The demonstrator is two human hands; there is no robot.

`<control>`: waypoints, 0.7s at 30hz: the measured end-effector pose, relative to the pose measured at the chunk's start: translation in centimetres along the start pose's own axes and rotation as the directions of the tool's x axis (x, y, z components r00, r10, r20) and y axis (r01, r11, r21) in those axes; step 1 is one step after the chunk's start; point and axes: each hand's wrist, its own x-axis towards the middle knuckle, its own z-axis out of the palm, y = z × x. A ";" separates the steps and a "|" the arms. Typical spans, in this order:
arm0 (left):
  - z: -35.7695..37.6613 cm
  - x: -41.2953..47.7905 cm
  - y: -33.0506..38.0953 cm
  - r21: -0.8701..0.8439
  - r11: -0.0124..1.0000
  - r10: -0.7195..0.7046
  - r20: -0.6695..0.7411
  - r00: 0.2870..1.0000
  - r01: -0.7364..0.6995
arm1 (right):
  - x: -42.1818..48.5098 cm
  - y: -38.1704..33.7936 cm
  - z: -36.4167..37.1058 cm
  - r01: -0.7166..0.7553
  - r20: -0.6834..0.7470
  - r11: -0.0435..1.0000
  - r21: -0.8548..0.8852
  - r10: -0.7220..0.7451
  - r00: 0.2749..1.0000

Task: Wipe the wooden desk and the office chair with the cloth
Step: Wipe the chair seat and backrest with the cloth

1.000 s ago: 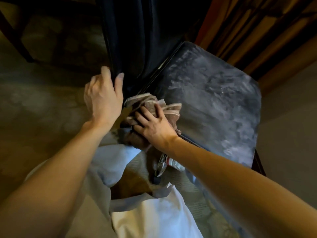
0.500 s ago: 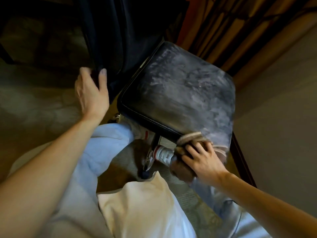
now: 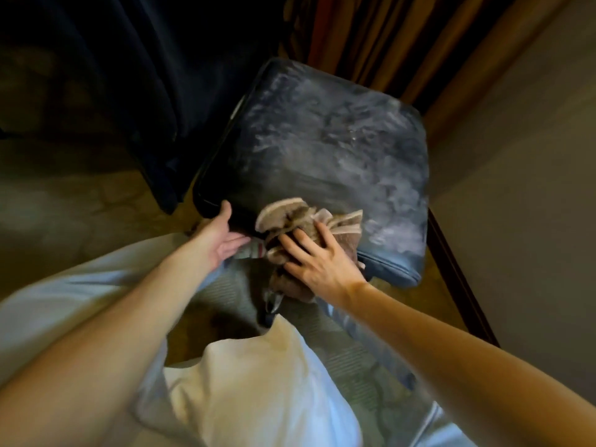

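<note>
The office chair's dark seat fills the middle of the view, its surface streaked with pale wipe marks. Its dark backrest stands at the upper left. A bunched brown and beige cloth lies over the seat's near edge. My right hand presses on the cloth with spread fingers. My left hand is at the seat's near left corner, thumb up against the edge and fingers stretched out below it. The wooden desk is not in view.
The chair's chrome column shows under the seat between my hands. Striped curtains hang behind the chair. A plain wall with a dark wooden strip runs along the right. Patterned carpet lies at the left; my light-clothed knees are below.
My right hand has slid the cloth left along the seat's near edge from its right corner. My left hand let go of the backrest and dropped to the seat's near left corner.
</note>
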 end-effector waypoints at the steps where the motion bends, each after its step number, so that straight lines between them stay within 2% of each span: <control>1: 0.3 0.4 0.0 -0.009 1.000 0.013 -0.008 1.000 -0.014 | -2.1 0.9 1.8 -0.026 -0.004 0.999 -0.021 0.026 1.000; 6: 0.5 0.4 -0.5 -0.023 0.998 0.059 -0.091 0.994 -0.061 | -14.1 5.4 8.8 -0.095 0.014 0.991 -0.095 0.097 0.995; 9: 0.8 0.4 -0.6 -0.038 0.996 0.075 -0.133 0.988 -0.081 | -17.6 6.5 9.5 -0.238 0.086 0.971 0.009 0.236 0.968; 10: 0.7 0.4 -0.7 -0.040 0.994 0.092 -0.151 0.984 -0.099 | -17.5 6.5 9.2 -0.251 0.058 0.968 0.030 0.249 0.967; 13: 1.1 -0.2 -1.4 -0.028 0.989 0.141 -0.172 0.975 -0.148 | -15.0 4.9 7.0 -0.180 -0.158 0.977 0.115 0.197 0.968; 15: 1.9 -0.6 -2.0 -0.034 0.993 0.113 -0.113 0.987 -0.117 | -11.1 3.1 5.1 -0.106 -0.261 0.987 0.120 0.134 0.956; 17: 3.1 -0.8 -2.5 -0.064 0.995 0.071 -0.020 0.997 -0.072 | -6.6 0.9 3.2 -0.038 -0.304 0.994 0.103 0.068 0.950; 18: 3.5 -0.7 -2.5 -0.077 0.995 0.066 -0.003 0.998 -0.066 | -4.7 -0.1 2.5 -0.033 -0.292 0.995 0.091 0.058 0.955; 21: 3.7 -0.1 -2.3 -0.094 0.991 0.087 -0.075 0.993 -0.093 | -2.7 -1.4 4.1 0.010 -0.060 0.999 -0.048 -0.013 0.998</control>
